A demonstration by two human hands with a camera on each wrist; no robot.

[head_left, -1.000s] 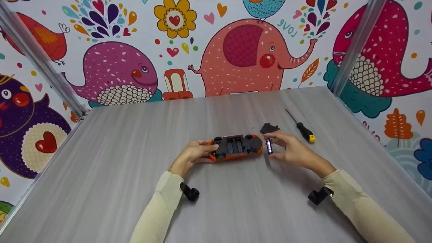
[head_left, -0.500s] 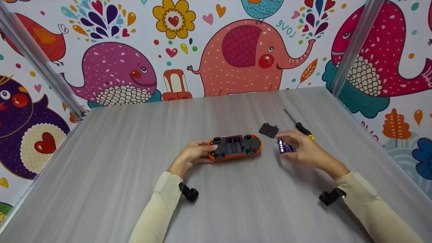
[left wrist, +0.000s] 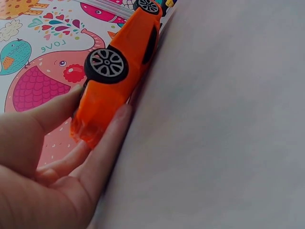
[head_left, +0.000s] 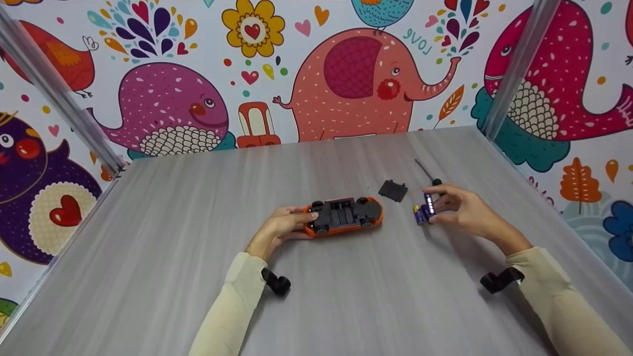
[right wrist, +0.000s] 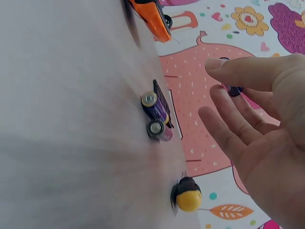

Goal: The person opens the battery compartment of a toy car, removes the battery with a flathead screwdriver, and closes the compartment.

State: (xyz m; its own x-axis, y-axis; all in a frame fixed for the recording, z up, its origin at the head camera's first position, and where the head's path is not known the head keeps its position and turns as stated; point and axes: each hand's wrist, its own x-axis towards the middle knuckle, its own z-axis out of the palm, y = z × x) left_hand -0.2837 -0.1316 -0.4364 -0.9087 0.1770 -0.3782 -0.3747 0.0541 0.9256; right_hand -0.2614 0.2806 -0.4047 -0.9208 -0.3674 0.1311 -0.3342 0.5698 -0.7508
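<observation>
An orange toy car [head_left: 344,216] lies wheels up, showing its black underside and an open battery bay with no batteries visible in it. My left hand [head_left: 278,226] grips its left end, thumb on the underside; in the left wrist view the fingers lie along the orange body [left wrist: 128,47]. To the right, my right hand [head_left: 470,213] pinches a battery [head_left: 429,203] between thumb and fingers. That battery [right wrist: 234,90] is mostly hidden by the fingers in the right wrist view. Two more batteries, one purple with a yellow end [right wrist: 156,108] and one beside it [right wrist: 158,130], lie on the table.
A black battery cover [head_left: 393,191] lies between the car and the batteries, slightly farther back. Behind my right hand is a screwdriver [head_left: 425,170], its handle partly hidden; the yellow handle end [right wrist: 188,200] shows in the right wrist view. A patterned wall [head_left: 267,99] borders the table.
My right hand has moved right, away from the car's end, with batteries in it. Two batteries now lie on the table, and one stays pinched. The left hand and car hold still.
</observation>
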